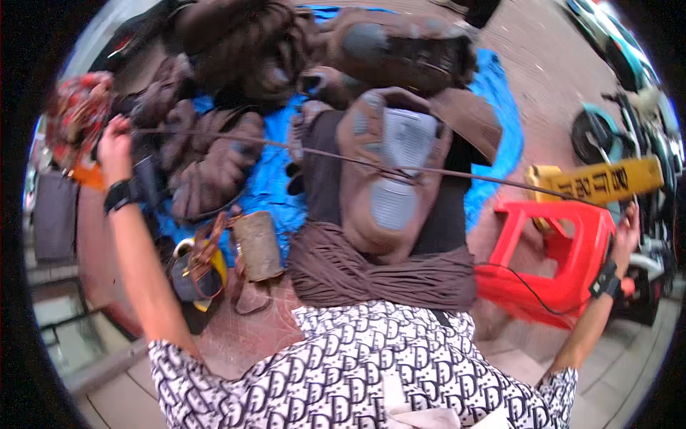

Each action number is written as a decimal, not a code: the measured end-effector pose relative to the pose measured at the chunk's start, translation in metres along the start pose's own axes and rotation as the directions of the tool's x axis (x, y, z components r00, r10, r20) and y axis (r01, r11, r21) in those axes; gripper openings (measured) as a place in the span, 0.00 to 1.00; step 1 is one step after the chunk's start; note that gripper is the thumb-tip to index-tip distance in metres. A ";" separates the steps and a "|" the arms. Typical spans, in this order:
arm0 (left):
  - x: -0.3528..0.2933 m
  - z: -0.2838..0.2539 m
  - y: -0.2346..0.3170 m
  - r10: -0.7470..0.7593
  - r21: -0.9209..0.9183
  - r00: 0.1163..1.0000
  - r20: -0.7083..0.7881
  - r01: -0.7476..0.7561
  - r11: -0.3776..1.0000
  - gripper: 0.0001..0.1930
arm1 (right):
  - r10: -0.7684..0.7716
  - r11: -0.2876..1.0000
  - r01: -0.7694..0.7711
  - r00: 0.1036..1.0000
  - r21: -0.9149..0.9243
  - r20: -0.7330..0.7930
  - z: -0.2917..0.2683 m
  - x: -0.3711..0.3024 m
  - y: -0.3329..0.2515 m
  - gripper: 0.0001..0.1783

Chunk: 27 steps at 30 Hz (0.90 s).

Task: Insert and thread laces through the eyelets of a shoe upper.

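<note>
Both arms spread wide & raised (wrist straps on), left grip fisted, right grip closed.

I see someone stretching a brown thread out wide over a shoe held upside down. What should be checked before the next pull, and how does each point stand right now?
1. Left hand grips the thread end: ok, fist closed at the line's end.
2. Right hand grips the other end: cannot tell, the thread fades near the red plastic stool.
3. Brown thread taut: ok, it runs straight between the hands.
4. Brown shoe steady: ok, sole up, resting against the bundle of brown cord.
5. Thread seated in the stitch at the sole: cannot tell, too fine to see.
6. Line free of the leather pieces on the blue tarp: cannot tell.
</note>
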<state>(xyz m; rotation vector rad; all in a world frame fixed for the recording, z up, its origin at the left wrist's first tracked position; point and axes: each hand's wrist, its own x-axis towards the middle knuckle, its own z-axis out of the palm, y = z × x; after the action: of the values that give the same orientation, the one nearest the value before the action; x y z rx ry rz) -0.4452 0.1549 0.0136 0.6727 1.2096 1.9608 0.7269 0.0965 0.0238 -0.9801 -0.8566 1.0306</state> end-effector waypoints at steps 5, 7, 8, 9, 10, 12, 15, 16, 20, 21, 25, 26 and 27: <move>0.044 -0.047 0.048 -0.055 -0.043 0.996 -0.068 0.052 0.998 0.12 | 0.023 0.994 0.001 0.974 0.106 -0.227 0.041 -0.019 0.037 0.15; 0.040 -0.041 0.044 -0.048 0.031 0.995 -0.082 0.051 0.998 0.12 | 0.034 0.999 -0.041 0.972 -0.025 -0.234 0.049 -0.028 0.036 0.14; 0.026 -0.047 0.060 -0.017 0.097 0.993 -0.116 0.028 0.995 0.13 | -0.069 0.947 -0.009 0.971 -0.321 -0.230 0.107 -0.035 0.067 0.14; 0.026 -0.037 0.056 -0.010 0.115 0.994 -0.108 0.023 0.993 0.13 | 0.135 0.972 -0.162 0.978 -0.172 -0.159 0.106 -0.033 0.054 0.15; 0.016 -0.035 0.064 0.014 0.165 0.992 -0.126 0.007 0.986 0.14 | 0.138 0.961 -0.180 0.970 -0.210 -0.199 0.156 -0.037 0.075 0.16; -0.014 -0.021 0.067 0.029 0.268 0.988 -0.152 0.013 0.963 0.16 | 0.173 0.919 -0.170 0.985 -0.356 -0.023 0.240 -0.050 0.103 0.15; -0.102 0.104 -0.015 -0.030 0.584 0.991 0.128 -0.051 0.810 0.16 | 0.276 0.712 -0.128 0.955 -0.691 0.107 0.349 -0.090 0.116 0.14; -0.145 0.146 -0.032 -0.056 0.680 0.975 0.217 -0.110 0.725 0.15 | 0.366 0.650 -0.081 0.905 -0.756 0.217 0.364 -0.096 0.125 0.12; -0.260 0.225 -0.076 -0.309 0.735 0.867 0.391 -0.092 0.672 0.08 | 0.289 0.767 0.230 0.710 -0.599 0.642 0.464 -0.130 0.150 0.10; -0.277 0.235 -0.086 -0.288 0.680 0.822 0.491 -0.155 0.716 0.07 | 0.318 0.785 0.200 0.681 -0.586 0.659 0.486 -0.133 0.152 0.11; -0.302 0.244 -0.119 -0.254 0.607 0.773 0.581 -0.204 0.768 0.03 | 0.618 0.696 -0.039 0.541 -0.717 0.570 0.527 -0.133 0.178 0.15; -0.307 0.246 -0.120 -0.200 0.621 0.779 0.595 -0.286 0.730 0.03 | 0.651 0.666 -0.043 0.520 -0.744 0.553 0.530 -0.135 0.179 0.17; -0.309 0.245 -0.123 -0.201 0.622 0.784 0.588 -0.279 0.732 0.03 | 0.656 0.662 -0.041 0.514 -0.748 0.553 0.532 -0.135 0.178 0.17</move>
<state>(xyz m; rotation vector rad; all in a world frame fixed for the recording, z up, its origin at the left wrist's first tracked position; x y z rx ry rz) -0.0409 0.0743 -0.0120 1.6014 1.4523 1.0677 0.1508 0.1310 0.0169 -1.3541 -1.9489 1.6758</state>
